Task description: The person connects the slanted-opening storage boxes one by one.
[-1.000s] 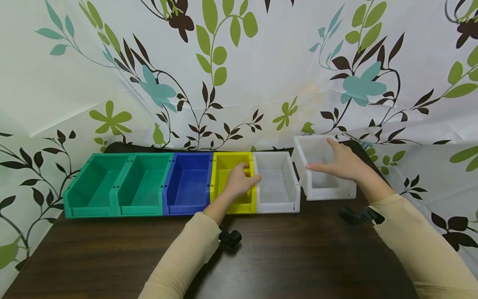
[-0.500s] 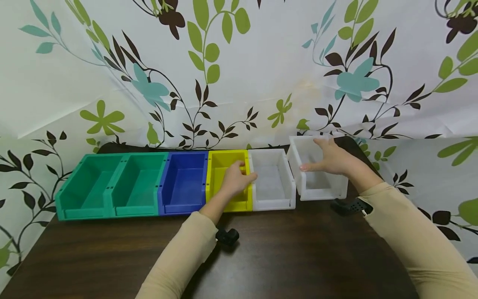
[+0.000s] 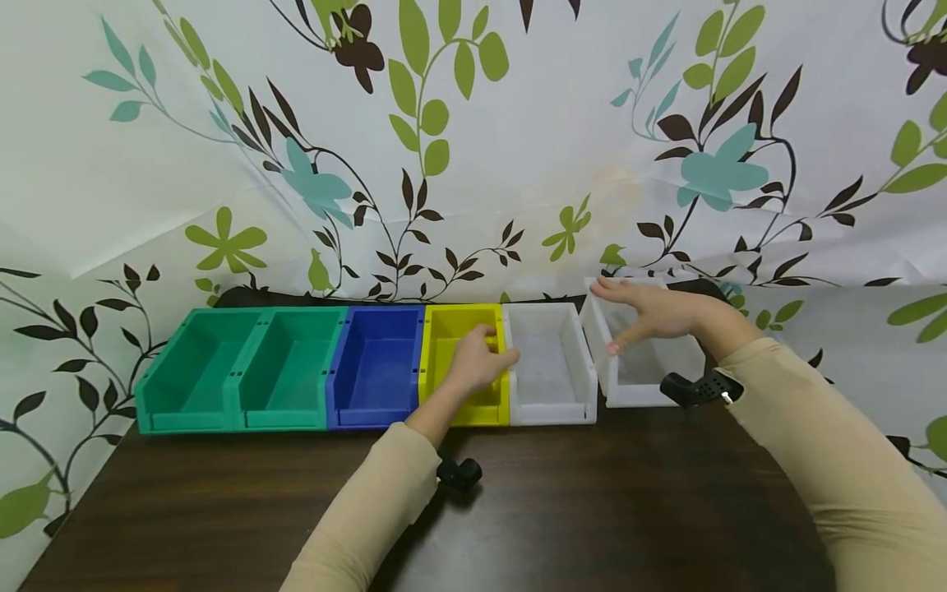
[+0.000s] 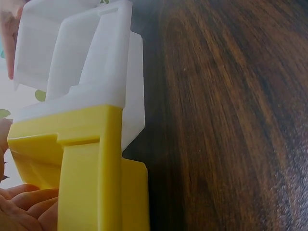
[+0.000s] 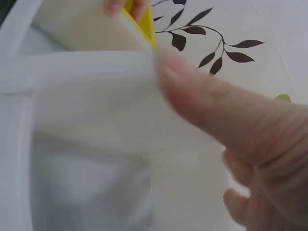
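My left hand (image 3: 475,362) reaches into the yellow bin (image 3: 444,329) and pinches its right wall together with the adjoining wall of a white bin (image 3: 543,362). In the left wrist view, curled fingers (image 4: 31,204) show inside the yellow bin. My right hand (image 3: 658,312) lies over the rightmost white bin (image 3: 644,395), fingers extended across its back left corner and thumb at its left wall. In the right wrist view the blurred thumb (image 5: 192,91) meets the bin's rim. This bin stands beside the neighbouring white bin, set slightly farther back.
A blue bin (image 3: 373,415) and two green bins, the outer one (image 3: 181,421) and the inner one (image 3: 274,419), continue the row leftward. The row stands along the back of a dark wooden table (image 3: 555,501), before a leaf-patterned white cloth (image 3: 518,189).
My right hand has shifted left over the rightmost white bin, its fingers moving to the back left corner. That bin's front now sits slightly nearer me. My left hand keeps its hold.
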### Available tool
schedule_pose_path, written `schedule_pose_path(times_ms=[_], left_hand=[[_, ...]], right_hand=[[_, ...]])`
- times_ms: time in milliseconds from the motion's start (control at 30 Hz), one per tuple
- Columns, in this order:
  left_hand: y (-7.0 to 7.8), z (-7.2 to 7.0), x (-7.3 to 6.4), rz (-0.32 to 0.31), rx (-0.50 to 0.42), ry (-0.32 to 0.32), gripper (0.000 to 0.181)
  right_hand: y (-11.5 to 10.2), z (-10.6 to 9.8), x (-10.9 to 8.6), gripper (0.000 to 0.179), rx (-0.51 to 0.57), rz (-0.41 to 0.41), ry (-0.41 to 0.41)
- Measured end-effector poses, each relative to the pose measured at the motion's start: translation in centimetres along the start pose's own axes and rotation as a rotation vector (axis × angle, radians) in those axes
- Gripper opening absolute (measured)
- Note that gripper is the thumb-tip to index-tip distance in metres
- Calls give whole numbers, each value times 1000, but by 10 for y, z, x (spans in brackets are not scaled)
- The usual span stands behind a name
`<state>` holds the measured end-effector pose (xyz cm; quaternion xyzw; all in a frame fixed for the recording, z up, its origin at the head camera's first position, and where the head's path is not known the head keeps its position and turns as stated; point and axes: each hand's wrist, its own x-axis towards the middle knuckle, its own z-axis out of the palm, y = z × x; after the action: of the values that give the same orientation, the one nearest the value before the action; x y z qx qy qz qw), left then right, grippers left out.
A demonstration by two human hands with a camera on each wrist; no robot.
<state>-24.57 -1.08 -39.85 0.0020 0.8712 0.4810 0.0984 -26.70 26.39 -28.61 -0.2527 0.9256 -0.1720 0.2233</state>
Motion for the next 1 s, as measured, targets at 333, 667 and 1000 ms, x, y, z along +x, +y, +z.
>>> schedule_pose_path(times_ms=[333, 667, 1000], left_hand=[[1, 3, 1, -24, -7, -1, 63], [0, 0, 0, -5, -36, 8, 63], [-3, 3, 2, -11, -70, 9, 64]], right_hand=[[-2, -5, 7, 120, -103, 64, -20], [-4, -6, 14, 123, -30, 93, -26], [-3, 0, 25, 125, -9, 165, -77]])
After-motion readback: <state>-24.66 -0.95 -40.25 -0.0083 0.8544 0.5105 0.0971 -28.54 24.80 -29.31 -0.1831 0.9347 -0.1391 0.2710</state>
